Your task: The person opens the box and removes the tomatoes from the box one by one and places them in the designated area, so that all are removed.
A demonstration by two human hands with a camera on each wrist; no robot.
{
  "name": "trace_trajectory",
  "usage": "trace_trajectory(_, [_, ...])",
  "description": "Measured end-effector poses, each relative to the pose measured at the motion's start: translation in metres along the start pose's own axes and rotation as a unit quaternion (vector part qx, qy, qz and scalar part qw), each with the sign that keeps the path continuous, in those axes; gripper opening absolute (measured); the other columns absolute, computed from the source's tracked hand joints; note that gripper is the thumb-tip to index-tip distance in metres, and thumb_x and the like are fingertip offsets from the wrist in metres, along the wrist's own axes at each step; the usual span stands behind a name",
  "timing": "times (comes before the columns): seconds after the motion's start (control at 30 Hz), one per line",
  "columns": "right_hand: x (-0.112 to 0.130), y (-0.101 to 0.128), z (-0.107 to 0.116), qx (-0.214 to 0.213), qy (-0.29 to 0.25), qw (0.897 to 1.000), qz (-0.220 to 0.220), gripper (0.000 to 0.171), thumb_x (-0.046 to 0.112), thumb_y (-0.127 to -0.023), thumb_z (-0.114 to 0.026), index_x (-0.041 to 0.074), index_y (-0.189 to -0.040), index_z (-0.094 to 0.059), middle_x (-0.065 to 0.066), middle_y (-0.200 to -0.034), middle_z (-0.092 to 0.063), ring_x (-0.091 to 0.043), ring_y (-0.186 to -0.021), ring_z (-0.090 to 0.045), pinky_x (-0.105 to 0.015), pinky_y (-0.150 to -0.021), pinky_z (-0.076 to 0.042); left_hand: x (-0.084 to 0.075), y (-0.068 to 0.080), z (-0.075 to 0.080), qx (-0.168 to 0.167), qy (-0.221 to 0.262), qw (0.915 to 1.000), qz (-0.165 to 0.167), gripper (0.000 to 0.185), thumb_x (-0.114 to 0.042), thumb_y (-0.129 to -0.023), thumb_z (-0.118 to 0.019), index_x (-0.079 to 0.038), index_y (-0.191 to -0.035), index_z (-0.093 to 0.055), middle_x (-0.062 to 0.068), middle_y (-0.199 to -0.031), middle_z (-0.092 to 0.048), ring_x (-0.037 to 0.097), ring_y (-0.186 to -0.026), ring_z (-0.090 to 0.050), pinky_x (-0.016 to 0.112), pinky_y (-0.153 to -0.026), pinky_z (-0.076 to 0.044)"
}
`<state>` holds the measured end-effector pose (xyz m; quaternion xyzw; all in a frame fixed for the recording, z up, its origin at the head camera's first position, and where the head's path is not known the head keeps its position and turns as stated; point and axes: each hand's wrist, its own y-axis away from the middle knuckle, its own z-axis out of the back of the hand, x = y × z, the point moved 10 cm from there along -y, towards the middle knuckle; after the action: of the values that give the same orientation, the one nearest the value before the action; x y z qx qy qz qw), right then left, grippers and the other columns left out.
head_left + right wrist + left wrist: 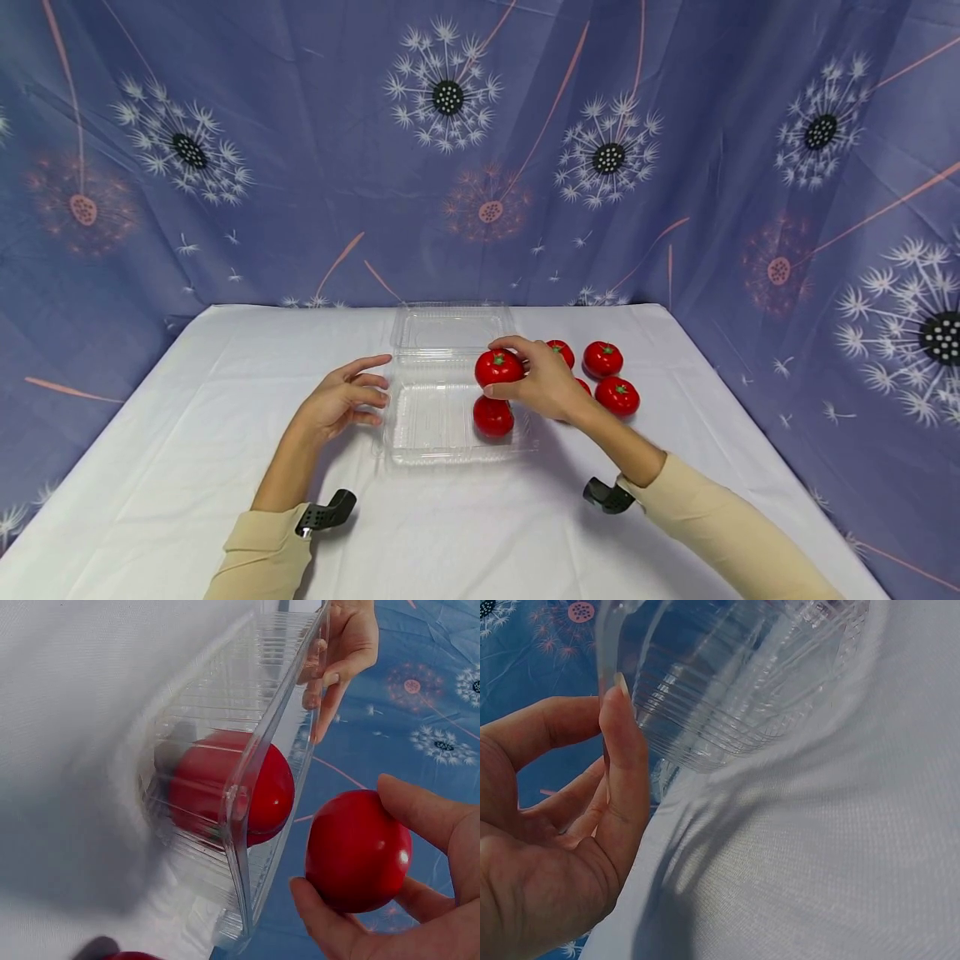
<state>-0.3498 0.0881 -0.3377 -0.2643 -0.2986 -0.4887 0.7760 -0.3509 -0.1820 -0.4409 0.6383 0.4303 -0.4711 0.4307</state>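
Observation:
My right hand (551, 383) grips a red tomato (498, 368) between thumb and fingers, above the right side of a clear plastic clamshell box (420, 456). In the right wrist view, the held tomato (358, 851) is outside the box rim, apart from another tomato (229, 787) lying inside. That inner tomato (493, 417) sits in the box's right part. At the box's left edge, my left hand (337, 398) has its fingers spread and loosely bent. Its thumb (624, 750) overlaps the rim in the left wrist view; how firmly it touches cannot be told.
The box's lid (450, 329) lies folded back towards the curtain (315, 150). Several more tomatoes (617, 397) lie on the white tablecloth (195, 417) to the right, some partly hidden by my right hand.

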Motion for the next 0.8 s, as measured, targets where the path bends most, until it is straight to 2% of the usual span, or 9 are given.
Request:
trace_trajectory(0.27, [-0.008,0.006,0.017,-0.022,0.052,0.998,-0.031,0.063,0.034,-0.079,-0.086,0.025,-0.136,-0.062,-0.01,-0.117,-0.073,-0.025,-0.108,-0.068,-0.047,-0.093,-0.057,0.004,0.0,0.0,-0.002,-0.002,1.0,0.006,0.079,0.01,-0.085,-0.065,-0.004,-0.156,-0.035,0.008,-0.107,-0.058,0.012,-0.075,-0.066,0.031,-0.061,-0.062])
trace_trajectory(0.57, [-0.023,0.012,0.031,-0.012,0.055,0.997,-0.053,0.064,0.032,-0.079,-0.086,0.02,-0.136,-0.061,-0.015,-0.129,-0.066,-0.032,-0.119,-0.063,-0.052,-0.096,-0.056,-0.002,0.0,0.0,0.002,-0.005,1.0,0.002,0.079,0.01,-0.085,-0.064,-0.003,-0.157,-0.034,0.008,-0.107,-0.058,0.012,-0.075,-0.066,0.031,-0.061,-0.062])
trace_trajectory(0.8, [-0.03,0.02,0.04,0.005,0.046,0.998,-0.05,0.06,0.032,-0.078,-0.087,0.022,-0.132,-0.063,-0.01,-0.125,-0.068,-0.032,-0.119,-0.062,-0.047,-0.09,-0.059,-0.002,-0.001,0.0,0.004,-0.002,1.0,0.003,0.078,0.009,-0.087,-0.064,-0.003,-0.157,-0.033,0.007,-0.107,-0.058,0.012,-0.075,-0.066,0.031,-0.061,-0.062])
